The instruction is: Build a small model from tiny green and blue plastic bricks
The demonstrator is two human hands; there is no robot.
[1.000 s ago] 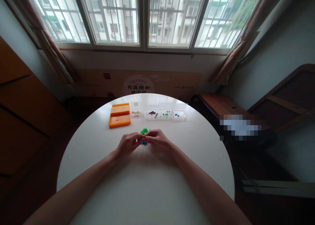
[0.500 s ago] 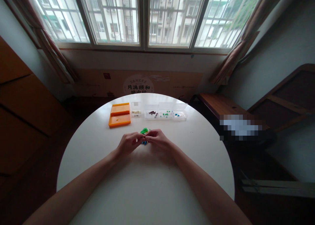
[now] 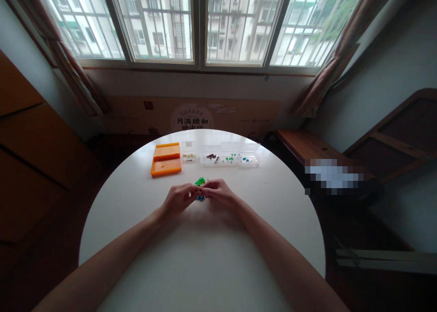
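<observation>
At the middle of the white round table, a small green and blue building-block model (image 3: 200, 181) shows between my hands; its middle is mostly covered by fingers. My left hand (image 3: 180, 196) is closed against its left side, thumb and fingertips pinched together. From the right, my right hand (image 3: 219, 191) pinches at the same spot, its fingertips meeting those of the left. Any small piece between the fingertips is too tiny to make out.
Behind the hands lies an open orange case (image 3: 166, 166) with one small piece in it. Beside it stand a clear box of cream pieces (image 3: 189, 160) and a clear divided box (image 3: 235, 163) with brown, green and blue pieces. The table edge (image 3: 309, 196) curves round on the right.
</observation>
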